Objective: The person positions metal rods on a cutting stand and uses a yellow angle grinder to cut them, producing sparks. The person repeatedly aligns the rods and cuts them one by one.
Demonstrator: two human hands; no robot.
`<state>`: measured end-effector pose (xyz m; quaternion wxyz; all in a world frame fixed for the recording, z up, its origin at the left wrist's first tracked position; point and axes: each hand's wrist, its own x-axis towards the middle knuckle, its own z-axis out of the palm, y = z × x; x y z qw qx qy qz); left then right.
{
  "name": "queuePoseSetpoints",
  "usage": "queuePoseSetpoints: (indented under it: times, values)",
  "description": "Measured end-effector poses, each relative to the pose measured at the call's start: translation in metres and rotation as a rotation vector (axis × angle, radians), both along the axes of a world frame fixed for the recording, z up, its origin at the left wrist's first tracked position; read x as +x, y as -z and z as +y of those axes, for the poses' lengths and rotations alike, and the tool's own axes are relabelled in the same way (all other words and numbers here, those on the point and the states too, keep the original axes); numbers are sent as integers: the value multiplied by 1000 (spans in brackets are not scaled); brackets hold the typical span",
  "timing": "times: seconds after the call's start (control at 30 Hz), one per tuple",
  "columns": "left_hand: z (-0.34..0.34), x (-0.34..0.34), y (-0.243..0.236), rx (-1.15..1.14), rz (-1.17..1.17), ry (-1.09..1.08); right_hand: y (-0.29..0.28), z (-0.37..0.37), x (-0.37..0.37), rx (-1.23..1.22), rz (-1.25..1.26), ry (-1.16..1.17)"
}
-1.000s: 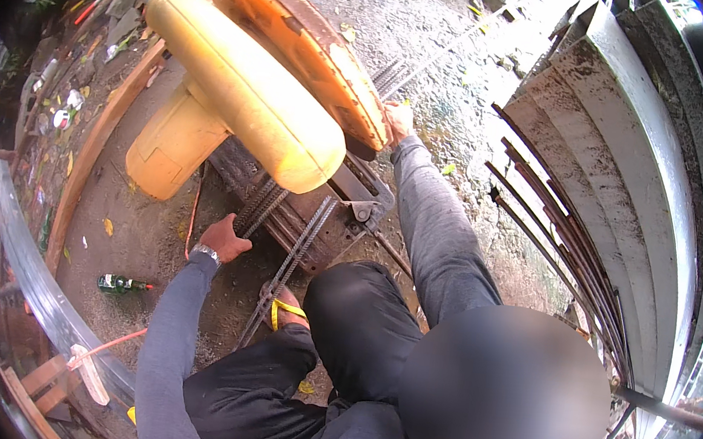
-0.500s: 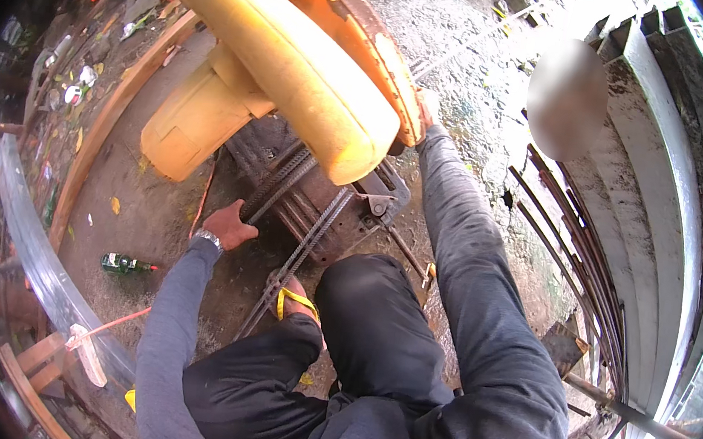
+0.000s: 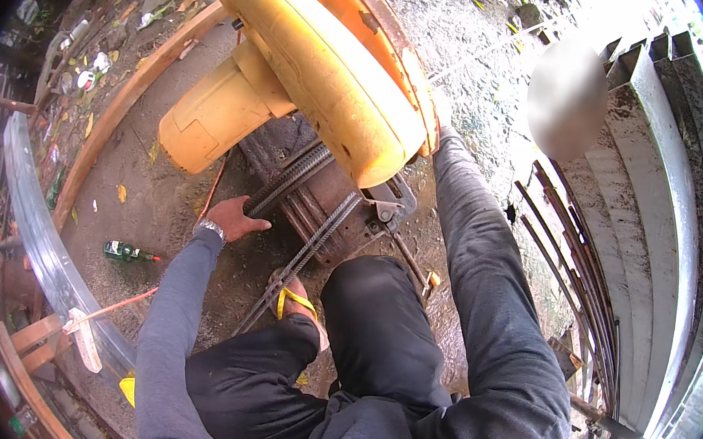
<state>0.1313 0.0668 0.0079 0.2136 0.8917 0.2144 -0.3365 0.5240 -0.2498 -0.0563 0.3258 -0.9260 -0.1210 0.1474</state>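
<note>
A yellow-orange cut-off saw [image 3: 317,62] with a wide blade guard leans over its rusty metal base [image 3: 316,233]. Ribbed steel rebars [image 3: 287,180] lie across that base, and another pair of rebars [image 3: 305,253] runs toward my sandalled foot. My left hand [image 3: 238,219] is at the near ends of the first rebars, thumb stretched out away from the fingers. Whether it presses on the ends cannot be made out. My right hand [image 3: 442,113] reaches to the far right edge of the saw's guard, its fingers hidden by the guard and bright light.
A green bottle [image 3: 129,253] lies on the ground left of my left forearm. Curved-looking timber [image 3: 113,122] and a metal channel [image 3: 51,222] border the left side. Rusty rods [image 3: 576,243] and stacked grey steel beams [image 3: 651,225] stand along the right.
The view has shifted slightly, so the saw appears farther right. My left thumb has spread out away from the rebar ends. The right arm still reaches to the saw.
</note>
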Motion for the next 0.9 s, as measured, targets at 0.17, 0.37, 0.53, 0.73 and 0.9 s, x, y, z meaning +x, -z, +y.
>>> queuePoseSetpoints:
  times: [0.17,0.37,0.53,0.73,0.9]
  values:
    - [2,0,5,-16,-14,-7,-21,-33,-37,595,268,-35]
    - [9,-3,12,-69,-16,-71,-44,-27,-74,705,322,351]
    - [8,-4,16,-58,-71,-19,-190,-45,-174,835,20,269]
    - [10,-11,25,-44,-82,-42,-386,-10,-228,784,-413,-86]
    - [8,-14,27,-41,-206,-17,-434,47,-215,331,-619,-485]
